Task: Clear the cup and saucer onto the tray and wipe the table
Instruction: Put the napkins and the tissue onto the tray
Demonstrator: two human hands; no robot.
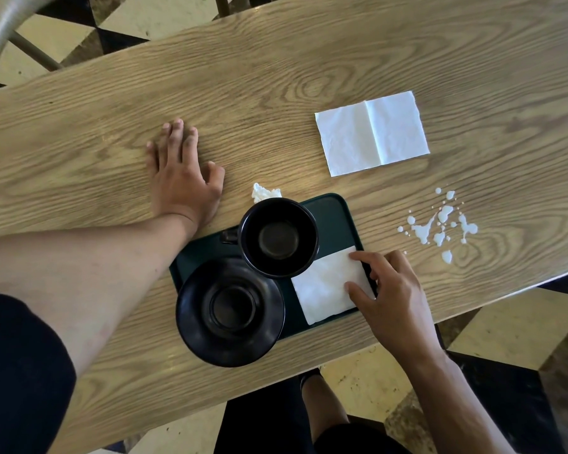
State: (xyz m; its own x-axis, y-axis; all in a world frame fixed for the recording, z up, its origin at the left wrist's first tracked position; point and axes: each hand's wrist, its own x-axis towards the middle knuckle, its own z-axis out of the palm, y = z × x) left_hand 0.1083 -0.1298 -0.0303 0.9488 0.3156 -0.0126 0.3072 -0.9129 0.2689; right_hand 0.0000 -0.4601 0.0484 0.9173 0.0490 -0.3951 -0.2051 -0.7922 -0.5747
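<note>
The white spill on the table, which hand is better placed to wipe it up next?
Probably the right hand. Its fingers already rest on the napkin on the tray, and the white spill lies just beyond it on that side. The left hand lies flat on the table, far across from the spill.

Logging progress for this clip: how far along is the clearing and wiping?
Done: the black cup and saucer sit on the dark tray. In hand: the right hand has its fingers on the napkin on the tray, not lifted yet; the left hand rests flat on the table. Left: the white spill is unwiped; a crumpled tissue and an unfolded napkin remain.
</note>
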